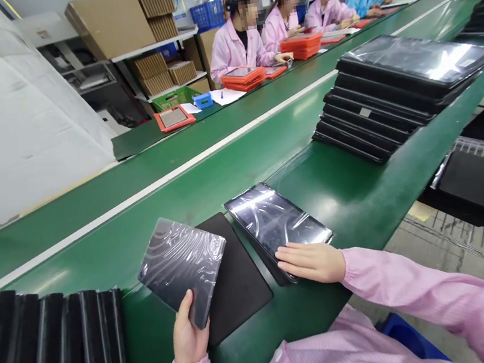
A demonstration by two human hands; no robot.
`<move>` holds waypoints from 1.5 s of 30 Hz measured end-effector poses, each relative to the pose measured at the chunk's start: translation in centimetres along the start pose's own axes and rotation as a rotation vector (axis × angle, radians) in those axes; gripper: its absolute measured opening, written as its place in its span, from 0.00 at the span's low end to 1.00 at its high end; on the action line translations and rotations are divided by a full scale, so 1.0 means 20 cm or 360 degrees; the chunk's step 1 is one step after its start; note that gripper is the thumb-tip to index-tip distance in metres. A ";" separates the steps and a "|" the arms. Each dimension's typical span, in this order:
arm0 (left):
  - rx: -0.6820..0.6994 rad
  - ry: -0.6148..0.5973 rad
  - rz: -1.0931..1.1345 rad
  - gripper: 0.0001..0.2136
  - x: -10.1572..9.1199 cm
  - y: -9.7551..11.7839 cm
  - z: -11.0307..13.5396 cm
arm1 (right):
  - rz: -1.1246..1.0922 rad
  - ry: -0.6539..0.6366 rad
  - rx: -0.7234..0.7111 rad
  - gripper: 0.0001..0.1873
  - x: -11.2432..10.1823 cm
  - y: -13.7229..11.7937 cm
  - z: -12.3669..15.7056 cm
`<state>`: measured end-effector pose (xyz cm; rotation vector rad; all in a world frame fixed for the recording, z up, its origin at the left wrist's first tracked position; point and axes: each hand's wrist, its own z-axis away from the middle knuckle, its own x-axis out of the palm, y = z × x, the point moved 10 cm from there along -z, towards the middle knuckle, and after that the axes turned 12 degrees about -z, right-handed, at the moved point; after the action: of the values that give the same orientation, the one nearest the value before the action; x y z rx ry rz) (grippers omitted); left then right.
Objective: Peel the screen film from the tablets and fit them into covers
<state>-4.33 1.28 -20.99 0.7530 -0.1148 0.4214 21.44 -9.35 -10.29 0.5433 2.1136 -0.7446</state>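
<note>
As seen from the head-worn camera, two bare hands at the near edge of a green conveyor table (301,185). Left hand (191,334): thumb against a film-wrapped black tablet (182,269), remaining fingers hidden behind it, the tablet gripped and tilted above a black mat (239,285). Right hand (311,262): fingers (292,257) straight and close together, lying on the lower edge of a second wrapped tablet (272,219), flat on the table just beside the mat. Lower left, an upright row of black wrapped slabs (50,356). Upper right, a stack of wrapped tablets (412,77). Beyond, along a parallel belt, co-workers in pink smocks (235,49) near orange trays (243,78).
</note>
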 end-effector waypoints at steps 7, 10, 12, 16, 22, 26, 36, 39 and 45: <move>0.0266 -0.0160 -0.0197 0.12 0.03 0.01 0.00 | -0.0068 -0.0243 0.0177 0.26 0.10 0.09 0.04; 0.0367 -0.0252 -0.0357 0.26 0.05 0.00 -0.01 | -0.0193 -0.0395 0.0453 0.31 0.09 0.14 0.04; 0.0409 -0.0348 -0.0448 0.32 0.08 -0.01 -0.01 | -0.0277 -0.0423 0.0643 0.35 0.07 0.17 0.03; 0.0578 -0.0470 -0.0583 0.31 0.11 0.00 0.01 | -0.0464 -0.0052 0.1024 0.20 -0.01 0.25 -0.06; 0.0836 -0.0508 -0.0708 0.28 0.16 0.05 0.05 | -0.0721 0.0812 0.1176 0.10 -0.15 0.33 -0.37; 0.0861 -0.0521 -0.0803 0.29 0.16 0.06 0.02 | -0.0587 0.0785 0.1184 0.07 -0.15 0.35 -0.53; 0.0836 -0.0671 -0.0931 0.19 0.26 0.05 0.07 | -0.0655 0.0129 0.0475 0.10 0.17 -0.21 -0.84; 0.0804 -0.0679 -0.1022 0.15 0.25 0.05 0.07 | -0.0914 -0.0219 0.0036 0.13 0.35 -0.48 -0.82; 0.0969 -0.0908 -0.0981 0.16 0.31 0.07 0.12 | -0.0879 -0.0908 -0.0111 0.13 0.57 -0.55 -0.67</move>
<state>0.91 2.64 -16.78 1.4388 -0.2837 -0.3818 0.75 -7.14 -9.37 -0.2919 1.7326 -0.9824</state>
